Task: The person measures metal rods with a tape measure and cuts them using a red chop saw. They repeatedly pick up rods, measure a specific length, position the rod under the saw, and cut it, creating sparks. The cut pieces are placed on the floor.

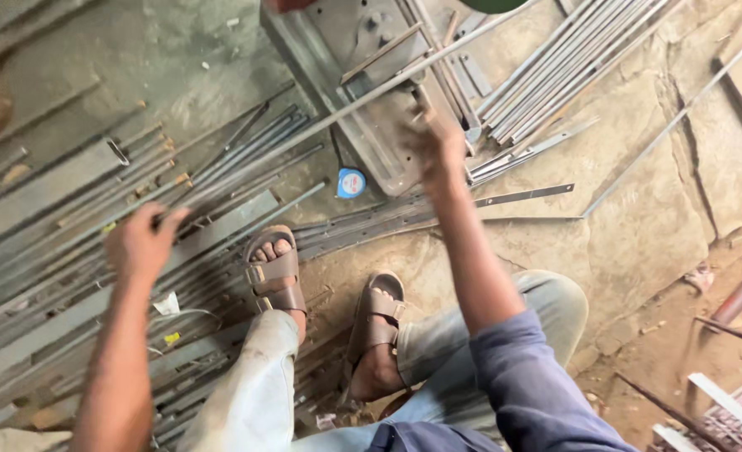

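Long metal rod [320,121] held over the floor [639,226], long axis running lower left to upper right, left hand [141,243] grip closed around it, right hand [438,146] grip blurred, closure undeterminable, tape measure [351,182] below.

The person wears a blue long-sleeved shirt, its right sleeve [526,377] pushed up above the elbow so the forearm is bare. The left arm shows no sleeve in view. The trousers [258,393] are pale, washed-out denim, faded almost to grey at the knees. On the feet are brown open-toed sandals [277,276] with wide straps and small metal buckles; the toes show at the front of the left one. Both the left hand [141,243] and the right hand [438,146] are bare, without gloves.
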